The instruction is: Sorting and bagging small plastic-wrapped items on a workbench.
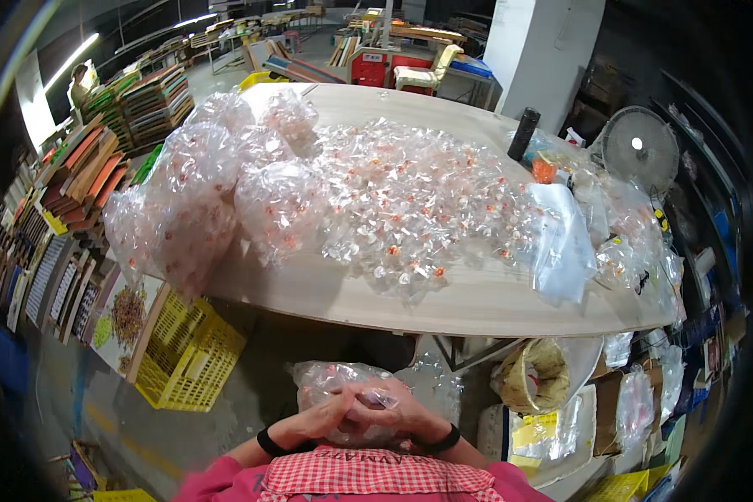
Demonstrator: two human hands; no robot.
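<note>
A filled clear plastic bag (322, 378) is in front of my body, below the table's near edge. My left hand (333, 412) closes round its gathered top from the left. From the other side my right hand (402, 408) grips the same bunched plastic, and the two hands meet there. Reddish bits show faintly through the film; what they are cannot be made out. Beyond, the pale table (326, 297) carries a wide heap of small clear packets (410, 201) with white and orange pieces. Large stuffed clear bags (184, 201) stand at its left end.
A stack of flat clear bags (560, 243) lies right of the heap. Behind it are a black bottle (524, 134) and a fan (640, 151). A yellow crate (188, 356) sits low on the left, and an open sack (531, 376) stands below the table's right side.
</note>
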